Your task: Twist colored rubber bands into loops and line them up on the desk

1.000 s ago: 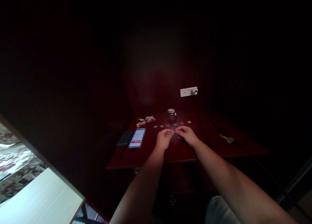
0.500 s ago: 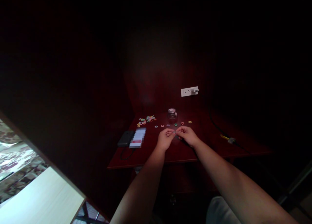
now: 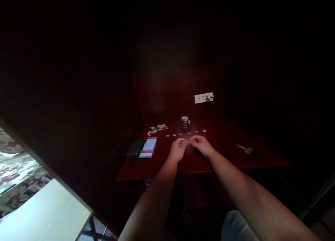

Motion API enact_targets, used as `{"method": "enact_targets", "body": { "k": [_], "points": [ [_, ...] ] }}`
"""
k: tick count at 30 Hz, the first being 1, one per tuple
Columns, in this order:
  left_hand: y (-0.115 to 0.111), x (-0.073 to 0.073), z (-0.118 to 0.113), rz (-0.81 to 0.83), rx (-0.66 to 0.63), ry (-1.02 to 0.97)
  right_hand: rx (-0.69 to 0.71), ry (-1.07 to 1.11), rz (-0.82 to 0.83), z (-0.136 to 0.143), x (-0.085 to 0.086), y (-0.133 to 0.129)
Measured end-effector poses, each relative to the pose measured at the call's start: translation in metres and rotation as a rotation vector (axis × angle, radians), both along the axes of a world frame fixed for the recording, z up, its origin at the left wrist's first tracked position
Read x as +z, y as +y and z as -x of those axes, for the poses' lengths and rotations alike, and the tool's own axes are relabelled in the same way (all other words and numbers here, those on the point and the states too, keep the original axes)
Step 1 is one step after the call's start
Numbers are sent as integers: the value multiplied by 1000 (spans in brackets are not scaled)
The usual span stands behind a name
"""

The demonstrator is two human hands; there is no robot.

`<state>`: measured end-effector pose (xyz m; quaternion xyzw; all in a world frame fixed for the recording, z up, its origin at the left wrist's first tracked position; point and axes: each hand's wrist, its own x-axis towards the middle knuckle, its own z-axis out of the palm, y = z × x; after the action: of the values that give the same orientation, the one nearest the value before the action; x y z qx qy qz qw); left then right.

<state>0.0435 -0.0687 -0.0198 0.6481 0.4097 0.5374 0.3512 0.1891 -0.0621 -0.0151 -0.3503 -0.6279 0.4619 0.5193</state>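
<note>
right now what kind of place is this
Probably a small desk nook in a home: a dark red wooden desktop against a matching panel, a white rectangular wall socket above it, and a pale wooden tabletop beside patterned fabric at the left.

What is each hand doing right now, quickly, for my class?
Left hand: closed, fingertips pinching a small greenish band.
Right hand: closed, fingertips pinching at the same band.

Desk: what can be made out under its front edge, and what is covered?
Below the desk, a pale object shows, partly covered by the left forearm. Lower down sits a small shiny thing. Shadow and both arms hide the rest.
</note>
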Motion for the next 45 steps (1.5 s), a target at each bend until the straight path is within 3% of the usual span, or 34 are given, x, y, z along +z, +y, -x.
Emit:
{"method": "enact_targets", "body": {
  "k": [19, 45],
  "points": [
    [-1, -1, 1, -30, 1, 110, -15, -42, -43, 0, -1, 1],
    [-1, -1, -2, 14, 36, 4, -11, -45, -44, 0, -2, 3]
  ]
}}
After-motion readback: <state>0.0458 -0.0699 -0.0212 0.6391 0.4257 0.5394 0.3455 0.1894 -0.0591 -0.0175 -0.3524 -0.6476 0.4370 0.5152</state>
